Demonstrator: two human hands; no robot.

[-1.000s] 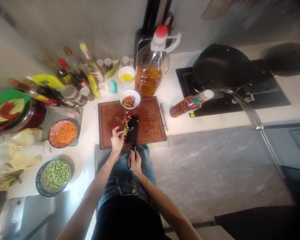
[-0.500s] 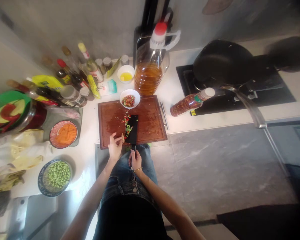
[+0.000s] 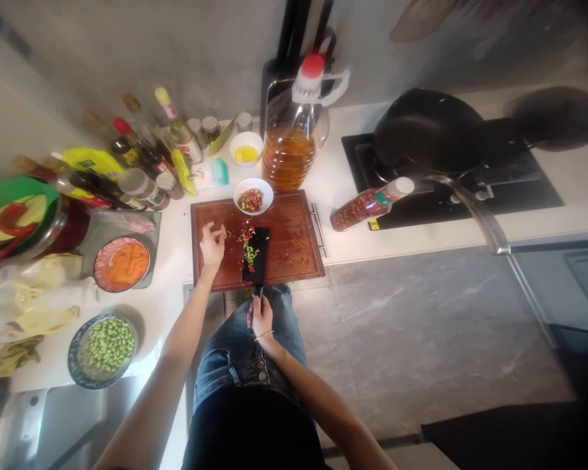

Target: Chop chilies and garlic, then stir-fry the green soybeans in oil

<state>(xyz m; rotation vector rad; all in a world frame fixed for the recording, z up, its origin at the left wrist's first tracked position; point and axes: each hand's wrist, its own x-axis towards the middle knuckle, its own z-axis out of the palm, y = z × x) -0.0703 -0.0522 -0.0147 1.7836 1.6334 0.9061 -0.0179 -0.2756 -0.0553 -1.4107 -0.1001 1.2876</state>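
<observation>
My right hand (image 3: 262, 316) is closed round the handle of a black-bladed cleaver (image 3: 261, 251). The blade lies flat over the wooden cutting board (image 3: 294, 241), with chopped red and green chili (image 3: 249, 250) on and beside it. Over the board's left part, my left hand (image 3: 212, 247) pinches a small tan piece (image 3: 223, 231) at its fingertips; its exact kind is unclear. At the board's far edge stands a white bowl (image 3: 269, 196) of chopped chili.
A large oil jug (image 3: 291, 153) and a bowl of yellow liquid (image 3: 246, 149) stand behind the board. Rightward are a chili-flake bottle (image 3: 357, 210) and a wok (image 3: 426, 130) on the stove. Sliced carrots (image 3: 127, 263), green beans (image 3: 109, 344) and several sauce bottles (image 3: 181, 134) are leftward.
My left hand has moved away from the cleaver, up and left over the board, with the tan piece. My right hand and the cleaver stay nearly in place.
</observation>
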